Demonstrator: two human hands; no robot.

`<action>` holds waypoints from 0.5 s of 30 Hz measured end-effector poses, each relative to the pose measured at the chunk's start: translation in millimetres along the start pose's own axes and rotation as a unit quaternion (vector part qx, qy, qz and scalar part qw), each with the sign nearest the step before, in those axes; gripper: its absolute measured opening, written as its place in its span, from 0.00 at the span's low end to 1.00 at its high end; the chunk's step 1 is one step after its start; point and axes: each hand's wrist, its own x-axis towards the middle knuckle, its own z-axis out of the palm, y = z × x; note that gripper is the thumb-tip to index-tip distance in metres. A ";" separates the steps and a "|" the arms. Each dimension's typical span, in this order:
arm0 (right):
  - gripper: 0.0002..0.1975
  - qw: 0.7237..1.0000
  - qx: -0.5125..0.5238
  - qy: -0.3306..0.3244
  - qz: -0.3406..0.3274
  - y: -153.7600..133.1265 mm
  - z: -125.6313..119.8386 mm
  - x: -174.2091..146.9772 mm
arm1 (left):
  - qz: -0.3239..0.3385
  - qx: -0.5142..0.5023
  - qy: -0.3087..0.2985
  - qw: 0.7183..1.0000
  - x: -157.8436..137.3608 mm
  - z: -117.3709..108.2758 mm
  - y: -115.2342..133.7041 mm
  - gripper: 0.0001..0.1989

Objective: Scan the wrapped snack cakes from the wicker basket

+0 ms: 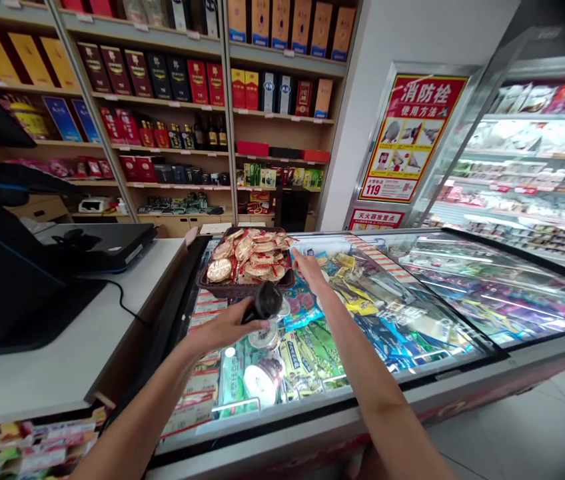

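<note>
My left hand is closed around the handle of a black handheld barcode scanner, held above the freezer's glass top. Just beyond the scanner, a dark brown basket rests on the glass, heaped with round pastries in clear wrappers with red print. At the basket's right edge is my right hand, its fingers bent in against the wrapped pastries. Whether those fingers grip a wrapper or the rim is too small to make out. Under the glass lie frozen treats in bright packets and a white-lidded cup.
The chest freezer stretches away to the right. On the left stands a white counter with a black checkout machine and a cable. Shelves of boxed bottles line the back wall. A lit open fridge stands at right.
</note>
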 end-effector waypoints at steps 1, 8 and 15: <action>0.30 0.999 -0.035 0.004 -0.004 -1.1 2.7 6.0 | 0.024 -0.030 0.028 0.999 0.6 -15.4 10.8 0.25; 0.34 0.978 -0.205 0.039 -0.007 -3.9 23.8 44.3 | 0.055 -0.079 0.245 0.965 11.9 -86.2 45.0 0.19; 0.31 0.988 -0.147 0.039 0.013 1.9 44.0 61.6 | 0.037 -0.107 0.298 0.948 39.7 -96.1 18.3 0.20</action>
